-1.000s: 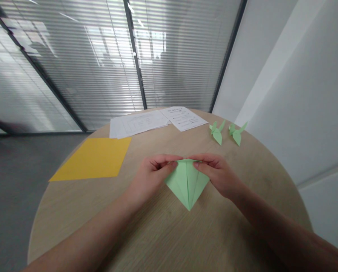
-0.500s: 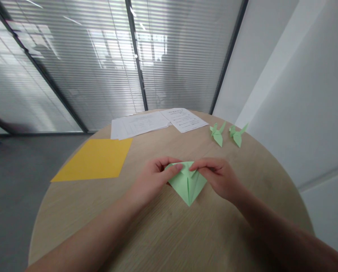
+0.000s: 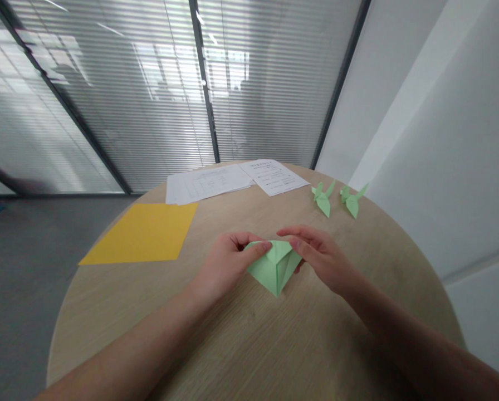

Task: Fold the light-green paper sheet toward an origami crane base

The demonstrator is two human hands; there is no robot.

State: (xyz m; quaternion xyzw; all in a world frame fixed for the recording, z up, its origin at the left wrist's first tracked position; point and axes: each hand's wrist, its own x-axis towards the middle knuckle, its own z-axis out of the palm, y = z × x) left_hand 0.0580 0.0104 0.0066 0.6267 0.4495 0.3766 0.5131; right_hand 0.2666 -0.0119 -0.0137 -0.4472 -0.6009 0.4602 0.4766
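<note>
A light green piece of folded origami paper (image 3: 274, 270) is held just above the table, its point towards me and a crease down its middle. My left hand (image 3: 235, 256) pinches its left corner, thumb on top and the other fingers behind. At the right corner, my right hand (image 3: 320, 253) has its thumb on the top face. Its index finger stretches over the far edge, apart from the paper, while other fingertips show beneath the right side.
Two green paper cranes (image 3: 322, 199) stand at the back right of the round wooden table (image 3: 241, 345). Printed white sheets (image 3: 210, 182) lie at the back. A yellow sheet (image 3: 143, 233) lies at the left edge. Beyond are a glass partition with blinds (image 3: 149, 111) and a white wall (image 3: 454, 139).
My right thumb and index finger have come off the top middle flap; the thumb now rests at the right corner and the index finger is lifted. My left hand keeps its pinch.
</note>
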